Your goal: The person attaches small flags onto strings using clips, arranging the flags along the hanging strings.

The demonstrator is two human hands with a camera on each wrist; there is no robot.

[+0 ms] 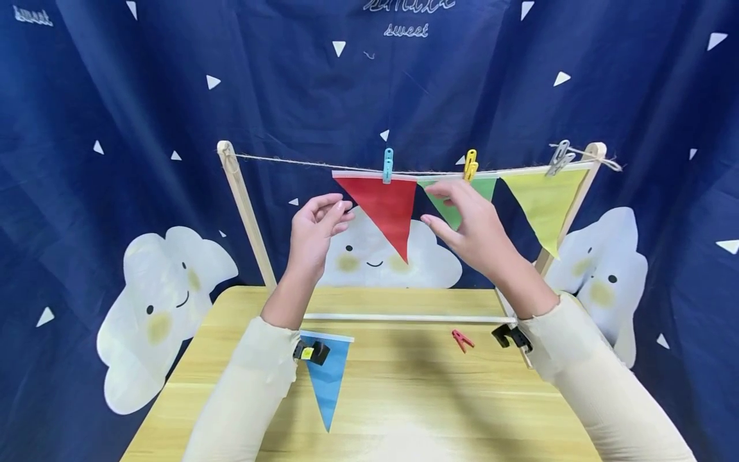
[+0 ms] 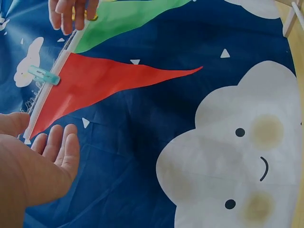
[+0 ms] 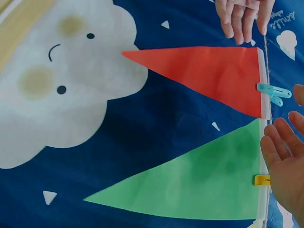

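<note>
A red pennant hangs from a string, fastened by a light-blue clothespin. To its right a green pennant hangs under a yellow clothespin, and a yellow-green pennant under a grey clothespin. My left hand is raised beside the red pennant's upper left corner, fingers loosely bent and holding nothing. In front of the green pennant, partly covering it, my right hand has thumb and fingers apart, with nothing between them.
On the wooden table lie a blue pennant, partly behind the left wrist, and a red clothespin. Two wooden posts, left and right, carry the string. A white rod runs low between them. Behind hangs a dark-blue curtain.
</note>
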